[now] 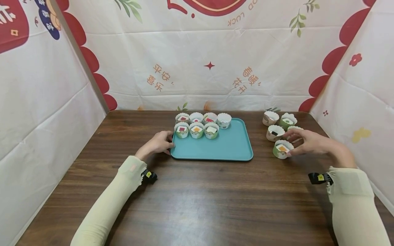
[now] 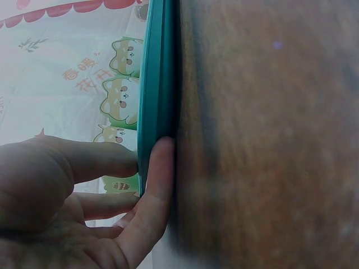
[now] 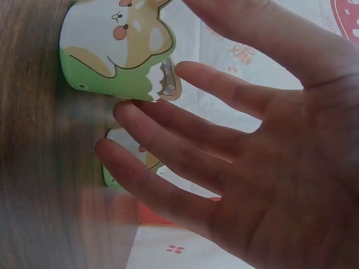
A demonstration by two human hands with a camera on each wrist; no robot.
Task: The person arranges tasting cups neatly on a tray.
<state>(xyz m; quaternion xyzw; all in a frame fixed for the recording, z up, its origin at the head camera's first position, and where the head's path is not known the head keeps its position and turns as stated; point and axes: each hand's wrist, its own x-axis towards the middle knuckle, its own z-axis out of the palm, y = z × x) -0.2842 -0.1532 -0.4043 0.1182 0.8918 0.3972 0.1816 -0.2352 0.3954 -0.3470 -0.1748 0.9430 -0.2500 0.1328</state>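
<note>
My left hand (image 1: 160, 142) grips the left edge of a teal tray (image 1: 212, 150), with fingers (image 2: 160, 174) on both sides of its rim in the left wrist view. Several patterned paper baking cups stand in two rows on the tray's back left, such as one with an orange-and-white piece (image 1: 196, 131) inside. Off to the right, my right hand (image 1: 311, 141) reaches over a group of cups with spread fingers (image 3: 162, 148). Its thumb and index finger are at the rim of the nearest green paper cup (image 1: 280, 150), which holds an orange-and-white piece.
Behind that cup stand more cups, among them one with a dark piece (image 1: 275, 133), a brown-patterned one (image 1: 270, 118) and a green one (image 1: 288, 120). Everything is on a dark wooden table (image 1: 191, 198). Printed white cloth (image 1: 197, 61) hangs along the back and sides.
</note>
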